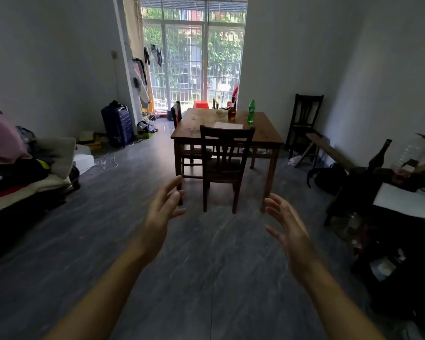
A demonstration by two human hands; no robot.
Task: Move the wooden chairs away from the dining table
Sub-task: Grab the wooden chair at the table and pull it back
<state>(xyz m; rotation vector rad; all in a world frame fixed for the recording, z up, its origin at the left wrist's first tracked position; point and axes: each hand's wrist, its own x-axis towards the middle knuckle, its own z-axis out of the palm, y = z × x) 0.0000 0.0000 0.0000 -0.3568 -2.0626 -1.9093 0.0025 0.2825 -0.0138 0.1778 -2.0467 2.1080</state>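
Left hand (pixel 163 209), right hand (pixel 287 225): fingers spread, empty. Best grip: both top corners of dark slatted wooden chair (pixel 225 161); pull straight back from brown square wooden table (pixel 199 126).

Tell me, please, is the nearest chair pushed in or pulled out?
Pushed in: the nearest chair has its seat partly under the table, backrest at the edge.

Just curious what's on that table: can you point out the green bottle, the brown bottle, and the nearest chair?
green bottle (pixel 251 114): head view, mid body.
brown bottle (pixel 232 113): head view, lower body.
nearest chair (pixel 227 136): head view, top rail of backrest.
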